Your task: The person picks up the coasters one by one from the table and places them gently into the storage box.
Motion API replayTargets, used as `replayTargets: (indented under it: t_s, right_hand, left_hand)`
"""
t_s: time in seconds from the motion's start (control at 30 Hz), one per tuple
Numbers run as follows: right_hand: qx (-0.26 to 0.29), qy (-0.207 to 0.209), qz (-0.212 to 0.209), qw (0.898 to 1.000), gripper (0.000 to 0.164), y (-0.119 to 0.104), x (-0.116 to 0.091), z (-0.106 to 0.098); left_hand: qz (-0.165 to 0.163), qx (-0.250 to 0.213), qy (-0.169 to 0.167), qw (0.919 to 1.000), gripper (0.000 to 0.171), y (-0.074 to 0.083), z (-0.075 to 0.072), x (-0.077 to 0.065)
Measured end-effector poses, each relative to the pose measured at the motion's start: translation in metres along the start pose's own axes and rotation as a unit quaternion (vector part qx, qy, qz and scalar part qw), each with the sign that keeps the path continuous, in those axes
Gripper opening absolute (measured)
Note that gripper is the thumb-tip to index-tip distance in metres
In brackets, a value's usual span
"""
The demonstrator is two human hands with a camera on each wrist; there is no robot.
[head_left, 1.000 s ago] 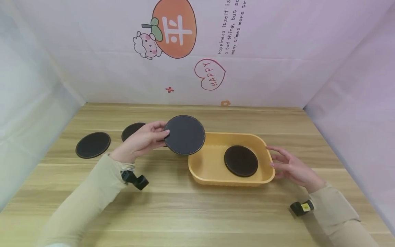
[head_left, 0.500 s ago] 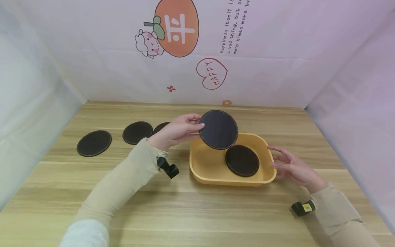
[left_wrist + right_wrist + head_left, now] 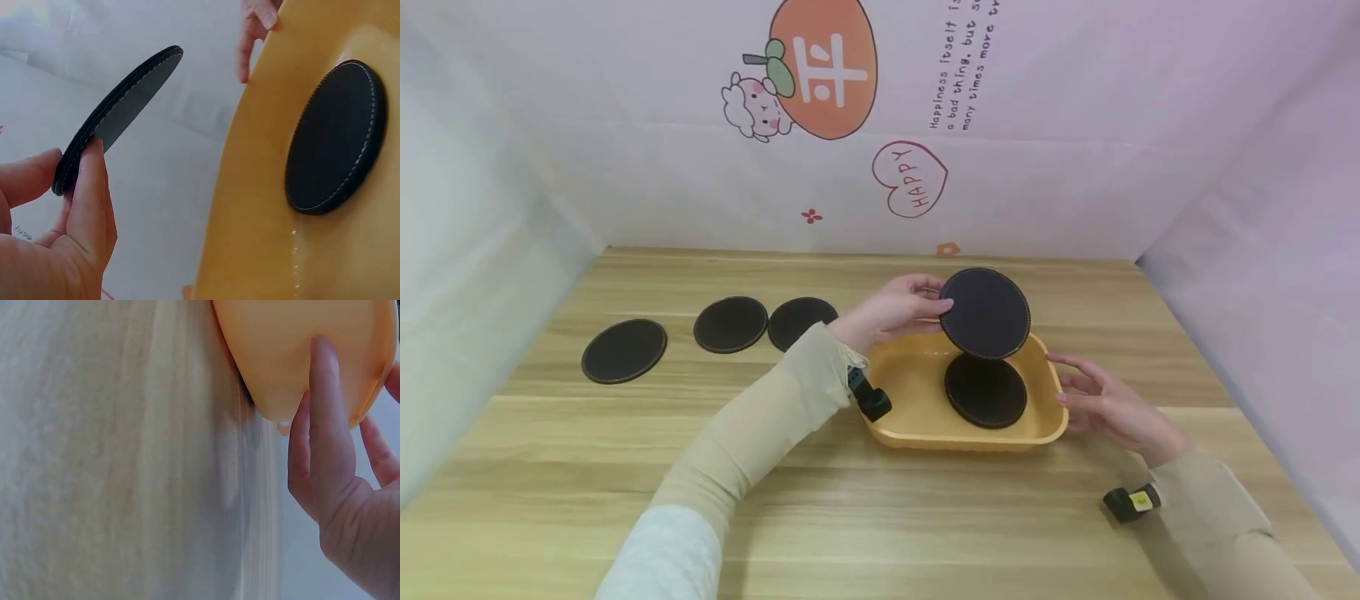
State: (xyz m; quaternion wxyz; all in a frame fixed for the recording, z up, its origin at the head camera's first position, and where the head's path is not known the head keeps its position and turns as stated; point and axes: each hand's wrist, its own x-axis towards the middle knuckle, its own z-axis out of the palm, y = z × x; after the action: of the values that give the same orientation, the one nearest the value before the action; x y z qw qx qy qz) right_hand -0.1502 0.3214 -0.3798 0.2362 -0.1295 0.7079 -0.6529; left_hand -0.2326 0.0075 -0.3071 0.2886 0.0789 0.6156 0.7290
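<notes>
A wood-grain table (image 3: pixel 925 517) bears 3 black discs (image 3: pixel 731 325) below a printed wall (image 3: pixel 1037 183).

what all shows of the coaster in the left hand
The held coaster is a thin black disc, leather-like, with light stitching along its rim. The left hand pinches its edge. It is tilted, raised clear of the yellow bin, whose far rim it partly hides in the head view, and of the coaster inside.

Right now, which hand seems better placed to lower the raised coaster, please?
Probably the left hand: it pinches the raised coaster near the tub, while the right hand touches the tub's end.
</notes>
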Motion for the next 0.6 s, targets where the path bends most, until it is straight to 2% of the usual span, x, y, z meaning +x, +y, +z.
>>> replayTargets:
  t_s: [0.13,0.27,0.43,0.6]
  right_hand:
    - [-0.01,0.007,0.006,1.0,0.05,-0.004,0.006,0.003]
    - [-0.005,0.003,-0.001,1.0,0.049,-0.002,0.005,0.001]
    - [0.009,-0.011,-0.015,1.0,0.05,0.002,0.003,-0.001]
    - [0.02,-0.019,-0.019,0.999,0.05,0.003,0.001,-0.002]
  left_hand:
    - [-0.013,0.007,0.001,0.9999,0.042,-0.009,0.002,0.007]
    - [-0.037,0.037,-0.017,0.9985,0.044,-0.021,0.006,0.016]
    - [-0.076,0.078,-0.056,0.9924,0.042,-0.034,0.011,0.025]
    - [-0.103,0.11,-0.068,0.9862,0.042,-0.042,0.013,0.028]
